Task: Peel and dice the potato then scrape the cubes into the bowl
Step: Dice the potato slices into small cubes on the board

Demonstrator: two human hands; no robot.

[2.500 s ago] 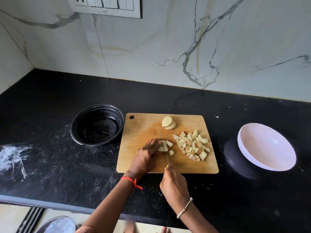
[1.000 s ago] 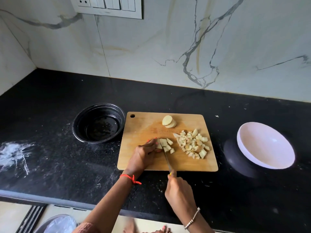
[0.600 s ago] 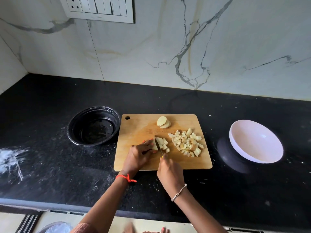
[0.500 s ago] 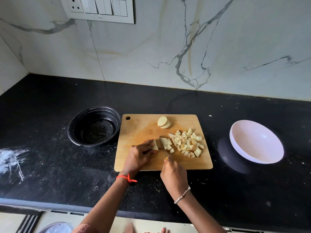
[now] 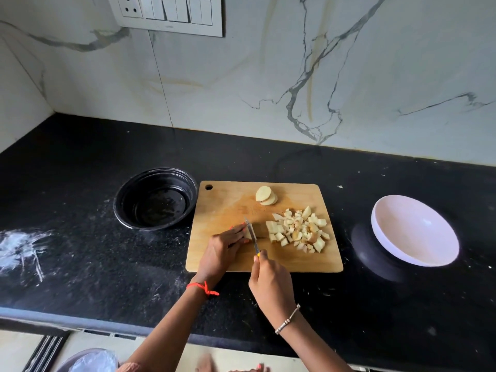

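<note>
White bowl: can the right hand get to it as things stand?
Probably yes. The white bowl sits right of the cutting board with nothing between it and the right hand, though that hand grips the knife.

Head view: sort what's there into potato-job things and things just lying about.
Job: knife, in right hand; potato piece under left hand; potato cubes; potato slices; cutting board; white bowl or black bowl, cannot tell which.
Lying about: switch panel; white smear on countertop.

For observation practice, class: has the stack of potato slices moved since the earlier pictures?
No. The stack of potato slices keeps its place right of the cutting board hole.
</note>
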